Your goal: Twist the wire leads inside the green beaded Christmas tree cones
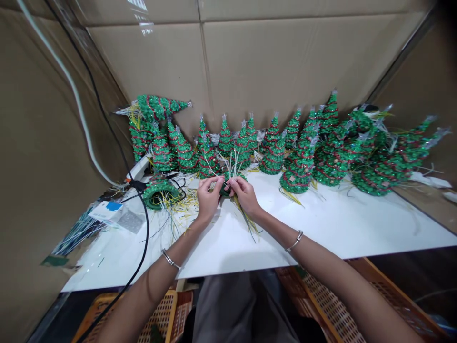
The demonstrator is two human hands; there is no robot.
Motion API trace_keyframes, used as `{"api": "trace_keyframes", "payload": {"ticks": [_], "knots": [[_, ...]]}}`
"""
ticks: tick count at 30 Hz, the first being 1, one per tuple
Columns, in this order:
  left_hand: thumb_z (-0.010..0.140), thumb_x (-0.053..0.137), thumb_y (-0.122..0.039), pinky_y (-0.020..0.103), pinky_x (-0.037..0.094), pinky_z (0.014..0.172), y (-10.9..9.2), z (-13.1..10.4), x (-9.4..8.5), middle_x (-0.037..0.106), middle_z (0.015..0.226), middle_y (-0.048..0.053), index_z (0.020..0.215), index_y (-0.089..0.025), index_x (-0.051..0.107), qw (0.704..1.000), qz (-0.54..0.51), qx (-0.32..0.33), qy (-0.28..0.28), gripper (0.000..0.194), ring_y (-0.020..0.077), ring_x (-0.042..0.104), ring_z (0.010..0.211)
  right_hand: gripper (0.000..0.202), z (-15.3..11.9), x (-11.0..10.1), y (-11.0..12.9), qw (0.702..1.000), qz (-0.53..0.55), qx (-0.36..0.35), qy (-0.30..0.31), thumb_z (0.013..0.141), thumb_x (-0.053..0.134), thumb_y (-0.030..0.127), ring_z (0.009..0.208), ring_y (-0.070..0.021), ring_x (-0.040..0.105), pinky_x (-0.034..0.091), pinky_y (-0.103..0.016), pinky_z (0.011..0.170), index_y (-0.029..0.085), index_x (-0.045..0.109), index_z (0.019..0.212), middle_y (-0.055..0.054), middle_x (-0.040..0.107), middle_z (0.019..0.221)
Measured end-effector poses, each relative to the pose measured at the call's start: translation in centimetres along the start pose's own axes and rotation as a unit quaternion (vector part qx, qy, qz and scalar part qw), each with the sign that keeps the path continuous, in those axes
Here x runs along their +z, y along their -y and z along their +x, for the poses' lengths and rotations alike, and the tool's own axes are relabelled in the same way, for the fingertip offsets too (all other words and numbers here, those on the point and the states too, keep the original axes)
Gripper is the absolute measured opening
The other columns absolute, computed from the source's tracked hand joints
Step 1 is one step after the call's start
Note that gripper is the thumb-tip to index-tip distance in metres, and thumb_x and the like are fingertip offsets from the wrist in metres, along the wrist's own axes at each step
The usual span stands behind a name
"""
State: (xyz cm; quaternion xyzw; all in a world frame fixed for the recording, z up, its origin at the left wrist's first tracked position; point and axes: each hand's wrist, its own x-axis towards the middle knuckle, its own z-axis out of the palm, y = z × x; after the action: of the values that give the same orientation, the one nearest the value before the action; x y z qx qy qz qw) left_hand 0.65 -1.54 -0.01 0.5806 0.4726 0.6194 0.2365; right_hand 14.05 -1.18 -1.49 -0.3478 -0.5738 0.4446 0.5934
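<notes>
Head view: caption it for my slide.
Left hand and right hand pinch pale strands near green tinsel trees on a white table.

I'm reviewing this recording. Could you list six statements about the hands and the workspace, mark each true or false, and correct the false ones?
1. The left hand and right hand are close together at thin white strands. True.
2. The left arm wears no jewellery. False: it wears a silver bangle.
3. At the left end of the row, a tree lies on its side. True.
4. The tabletop is black. False: it is white.
5. An orange basket sits below table level. True.
6. The black cable hangs at the picture's right. False: it hangs at the left.
</notes>
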Motion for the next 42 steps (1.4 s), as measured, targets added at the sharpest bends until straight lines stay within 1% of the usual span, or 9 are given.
{"api": "trace_keyframes", "payload": {"ticks": [4, 9, 15, 21, 24, 30, 34, 38, 42], "knots": [[0.086, 0.065, -0.042, 0.031, 0.05, 0.087, -0.5, 0.6, -0.2, 0.074, 0.095, 0.006, 0.092, -0.02, 0.072, 0.987, -0.151, -0.048, -0.006, 0.025, 0.0175, 0.067, 0.091, 0.035, -0.1, 0.1, 0.1, 0.999, 0.027, 0.003, -0.017, 0.09, 0.056, 0.053, 0.062, -0.0107, 0.057, 0.049, -0.025, 0.067, 0.018, 0.061, 0.086, -0.004, 0.068, 0.086], [0.084, 0.066, -0.047, 0.025, 0.05, 0.075, -0.8, 1.3, -0.9, 0.072, 0.086, 0.005, 0.095, -0.017, 0.072, 0.981, -0.183, -0.062, 0.003, 0.033, 0.0122, 0.063, 0.075, 0.033, -0.3, 0.5, 0.0, 0.99, 0.128, 0.045, -0.039, 0.084, 0.065, 0.053, 0.065, -0.0111, 0.061, 0.051, -0.026, 0.07, 0.02, 0.06, 0.085, -0.003, 0.07, 0.088], [0.077, 0.073, -0.045, 0.022, 0.047, 0.06, -0.7, 0.8, -1.0, 0.071, 0.073, 0.003, 0.09, -0.015, 0.075, 0.977, -0.147, -0.121, 0.097, 0.032, 0.0104, 0.057, 0.061, 0.03, -0.3, 0.4, 0.1, 0.97, 0.219, 0.081, -0.072, 0.077, 0.075, 0.047, 0.058, -0.0095, 0.054, 0.049, -0.024, 0.062, 0.019, 0.063, 0.073, 0.002, 0.061, 0.067], [0.073, 0.076, -0.043, 0.021, 0.04, 0.046, -1.0, -0.1, -0.7, 0.069, 0.064, 0.002, 0.082, -0.016, 0.07, 0.978, -0.104, -0.129, 0.128, 0.029, 0.0113, 0.058, 0.053, 0.026, -0.3, 0.2, -0.4, 0.973, 0.198, 0.106, -0.045, 0.075, 0.078, 0.042, 0.067, -0.0114, 0.059, 0.048, -0.024, 0.067, 0.019, 0.071, 0.085, 0.001, 0.064, 0.069], [0.073, 0.076, -0.042, 0.02, 0.04, 0.045, -1.0, -0.2, -0.8, 0.069, 0.065, 0.002, 0.082, -0.016, 0.068, 0.98, -0.085, -0.118, 0.135, 0.029, 0.0113, 0.059, 0.053, 0.027, -0.4, 0.2, -0.5, 0.971, 0.2, 0.122, -0.042, 0.074, 0.079, 0.041, 0.07, -0.0126, 0.061, 0.049, -0.026, 0.071, 0.019, 0.073, 0.088, 0.0, 0.067, 0.074], [0.075, 0.075, -0.041, 0.019, 0.039, 0.045, -1.0, -0.3, -0.9, 0.07, 0.067, 0.002, 0.081, -0.016, 0.065, 0.977, -0.081, -0.12, 0.158, 0.028, 0.0106, 0.058, 0.053, 0.023, -0.3, 0.2, -0.4, 0.973, 0.2, 0.115, -0.031, 0.073, 0.079, 0.039, 0.07, -0.014, 0.06, 0.05, -0.028, 0.071, 0.017, 0.073, 0.079, -0.002, 0.067, 0.073], [0.077, 0.072, -0.041, 0.019, 0.038, 0.046, -0.7, -0.2, -1.0, 0.069, 0.069, 0.002, 0.082, -0.016, 0.065, 0.975, -0.069, -0.124, 0.171, 0.026, 0.0096, 0.054, 0.051, 0.026, -0.2, 0.3, -0.1, 0.965, 0.222, 0.121, -0.067, 0.07, 0.081, 0.041, 0.066, -0.0127, 0.058, 0.049, -0.027, 0.068, 0.018, 0.074, 0.079, 0.0, 0.064, 0.068], [0.077, 0.071, -0.045, 0.02, 0.036, 0.046, -0.1, -0.1, -1.1, 0.065, 0.069, 0.001, 0.077, -0.016, 0.067, 0.977, -0.026, -0.093, 0.192, 0.029, 0.009, 0.049, 0.052, 0.031, 0.0, 0.4, 0.4, 0.954, 0.251, 0.125, -0.11, 0.063, 0.084, 0.043, 0.063, -0.0106, 0.054, 0.048, -0.025, 0.067, 0.018, 0.075, 0.079, 0.001, 0.061, 0.066], [0.076, 0.071, -0.048, 0.021, 0.033, 0.047, 0.0, -0.1, -1.2, 0.061, 0.064, -0.001, 0.075, -0.016, 0.068, 0.976, 0.026, -0.07, 0.203, 0.032, 0.0084, 0.045, 0.05, 0.031, -0.1, 0.4, 0.5, 0.952, 0.256, 0.125, -0.114, 0.063, 0.084, 0.042, 0.062, -0.0099, 0.051, 0.046, -0.024, 0.065, 0.018, 0.076, 0.08, 0.002, 0.059, 0.065]]}}
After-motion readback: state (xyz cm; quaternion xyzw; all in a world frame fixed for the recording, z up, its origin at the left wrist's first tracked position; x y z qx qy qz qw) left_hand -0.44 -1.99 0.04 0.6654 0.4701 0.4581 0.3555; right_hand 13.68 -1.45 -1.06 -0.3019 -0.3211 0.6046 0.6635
